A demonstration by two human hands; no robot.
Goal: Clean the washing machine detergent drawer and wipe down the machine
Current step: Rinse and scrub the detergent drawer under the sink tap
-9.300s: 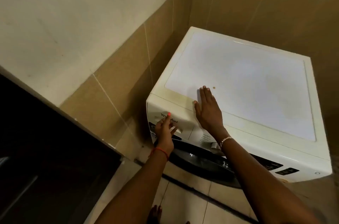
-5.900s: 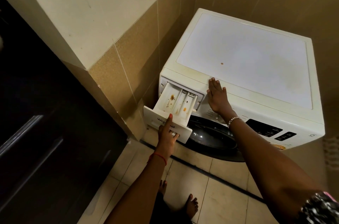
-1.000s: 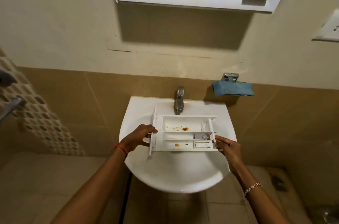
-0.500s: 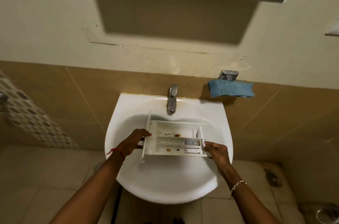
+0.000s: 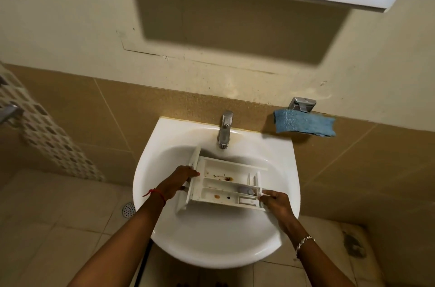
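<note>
left hand (image 5: 175,183): fingers (image 5: 191,172) curled round the drawer's front-panel end, gripping it
right hand (image 5: 277,204): fingertips (image 5: 267,193) pinch the opposite end, thumb on the near corner
detergent drawer (image 5: 226,186): spans between the two sets of fingers, held open side up over the sink (image 5: 211,239) bowl; whether it touches the basin I cannot tell
drawer look: white plastic, long channels, brown residue in the far channel, one orange and one dark spot in the near one, small grey cap by the right fingertips
tap (image 5: 225,130): beyond the left fingers, above the drawer's far edge
blue cloth (image 5: 304,125): on the wall, up past the right fingers
counts: 1 drawer, 1 sink, 1 tap, 1 cloth, 2 hands
</note>
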